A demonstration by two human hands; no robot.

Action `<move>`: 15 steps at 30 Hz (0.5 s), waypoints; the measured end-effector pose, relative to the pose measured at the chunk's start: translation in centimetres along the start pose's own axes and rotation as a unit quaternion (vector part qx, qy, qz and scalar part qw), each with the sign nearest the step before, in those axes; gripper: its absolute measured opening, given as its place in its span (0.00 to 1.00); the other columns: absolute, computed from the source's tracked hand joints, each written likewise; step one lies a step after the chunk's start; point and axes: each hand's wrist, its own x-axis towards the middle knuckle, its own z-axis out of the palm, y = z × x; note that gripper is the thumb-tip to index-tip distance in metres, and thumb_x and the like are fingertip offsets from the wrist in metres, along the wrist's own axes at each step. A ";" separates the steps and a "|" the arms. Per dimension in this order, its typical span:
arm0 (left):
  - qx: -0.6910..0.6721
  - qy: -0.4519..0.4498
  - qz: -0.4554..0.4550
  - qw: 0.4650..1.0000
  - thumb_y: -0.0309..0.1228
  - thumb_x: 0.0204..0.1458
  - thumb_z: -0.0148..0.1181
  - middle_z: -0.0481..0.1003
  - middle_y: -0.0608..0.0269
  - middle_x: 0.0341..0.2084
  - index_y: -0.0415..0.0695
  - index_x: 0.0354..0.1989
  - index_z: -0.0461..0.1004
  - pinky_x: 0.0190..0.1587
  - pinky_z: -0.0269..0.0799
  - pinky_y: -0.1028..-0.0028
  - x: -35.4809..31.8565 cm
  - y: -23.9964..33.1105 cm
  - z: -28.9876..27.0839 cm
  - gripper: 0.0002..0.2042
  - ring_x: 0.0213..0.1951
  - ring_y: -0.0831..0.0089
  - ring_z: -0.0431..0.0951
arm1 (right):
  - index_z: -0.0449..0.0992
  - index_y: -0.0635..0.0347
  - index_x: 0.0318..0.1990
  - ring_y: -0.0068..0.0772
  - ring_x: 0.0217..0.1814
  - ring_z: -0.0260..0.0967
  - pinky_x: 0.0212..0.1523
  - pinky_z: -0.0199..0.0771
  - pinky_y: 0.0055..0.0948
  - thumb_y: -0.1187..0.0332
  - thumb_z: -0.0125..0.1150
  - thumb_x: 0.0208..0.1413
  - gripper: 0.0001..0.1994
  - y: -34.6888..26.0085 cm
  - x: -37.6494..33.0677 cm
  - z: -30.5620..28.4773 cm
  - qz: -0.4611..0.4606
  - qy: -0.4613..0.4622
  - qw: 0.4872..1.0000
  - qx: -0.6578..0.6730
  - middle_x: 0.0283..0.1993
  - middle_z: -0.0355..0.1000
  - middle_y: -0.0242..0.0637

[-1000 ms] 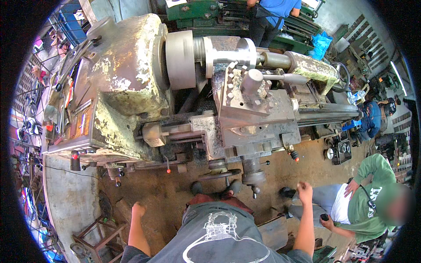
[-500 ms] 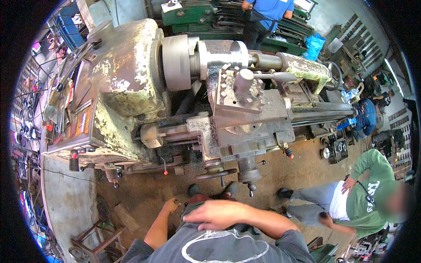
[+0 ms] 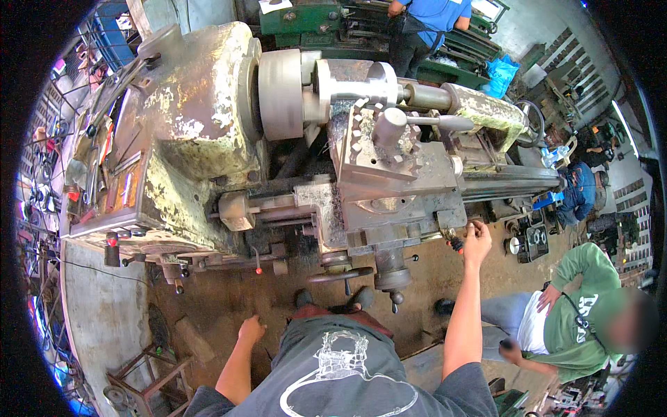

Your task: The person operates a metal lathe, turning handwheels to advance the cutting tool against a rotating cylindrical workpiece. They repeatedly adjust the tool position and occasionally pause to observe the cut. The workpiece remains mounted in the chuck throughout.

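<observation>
A large metal lathe stands before me, its chuck (image 3: 281, 95) at the left of a shiny spool-shaped workpiece (image 3: 352, 89). The tailstock (image 3: 485, 110) backs the workpiece from the right. Below it sits the tool post (image 3: 390, 129) on the carriage. My right hand (image 3: 476, 243) is raised at the carriage's right end, fingers curled, right beside a small dark crank handle (image 3: 455, 243) with a red tip. Whatever is between those fingers is hidden. Low at my left side hangs my left hand (image 3: 253, 329), fingers curled in, holding nothing visible, away from the machine.
A person in a green sweater (image 3: 590, 313) stands close on my right. Another in a blue shirt (image 3: 431, 24) works behind the lathe. A handwheel (image 3: 340, 274) and a red-knobbed lever (image 3: 258, 270) project toward me. A metal-framed stand (image 3: 149, 379) is at lower left.
My right hand has swung from in front of my body out to the carriage's right end. My left hand has shifted slightly left, its fingers more curled.
</observation>
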 end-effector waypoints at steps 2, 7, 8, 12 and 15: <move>-0.052 0.043 0.022 0.998 0.43 0.55 0.62 0.76 0.42 0.50 0.43 0.57 0.72 0.56 0.73 0.56 0.0 3.8 -2.3 0.24 0.54 0.47 0.76 | 0.79 0.67 0.41 0.27 0.32 0.75 0.35 0.74 0.30 0.73 0.61 0.58 0.08 3.2 0.4 1.1 -0.031 0.002 0.999 -0.038 0.30 0.78 0.41; -0.156 0.102 0.165 0.968 0.35 0.54 0.62 0.75 0.44 0.53 0.42 0.59 0.69 0.60 0.69 0.58 -0.1 12.6 -6.7 0.24 0.57 0.49 0.73 | 0.80 0.64 0.40 0.34 0.32 0.77 0.37 0.75 0.33 0.72 0.65 0.55 0.08 6.5 1.1 2.8 -0.003 0.034 0.999 0.002 0.31 0.79 0.42; -0.157 0.126 0.199 0.959 0.34 0.55 0.62 0.73 0.45 0.55 0.42 0.60 0.68 0.62 0.67 0.59 -0.1 14.0 -7.2 0.24 0.59 0.49 0.72 | 0.80 0.63 0.40 0.36 0.33 0.77 0.37 0.75 0.34 0.72 0.65 0.54 0.08 6.5 1.3 2.8 0.042 0.040 0.997 0.047 0.31 0.79 0.43; -0.150 0.167 0.283 0.933 0.34 0.55 0.62 0.68 0.45 0.61 0.41 0.63 0.64 0.66 0.62 0.59 0.6 18.4 -7.8 0.27 0.64 0.49 0.66 | 0.81 0.60 0.36 0.45 0.31 0.77 0.36 0.76 0.39 0.67 0.66 0.54 0.07 5.8 1.3 3.1 -0.026 0.062 0.988 -0.140 0.31 0.79 0.44; -0.126 0.143 0.308 0.932 0.33 0.55 0.62 0.67 0.45 0.62 0.41 0.63 0.64 0.66 0.61 0.59 1.3 20.3 -7.4 0.28 0.64 0.48 0.64 | 0.81 0.59 0.35 0.48 0.32 0.77 0.36 0.76 0.41 0.64 0.66 0.54 0.09 5.1 0.7 3.5 -0.045 0.097 0.981 -0.162 0.30 0.79 0.44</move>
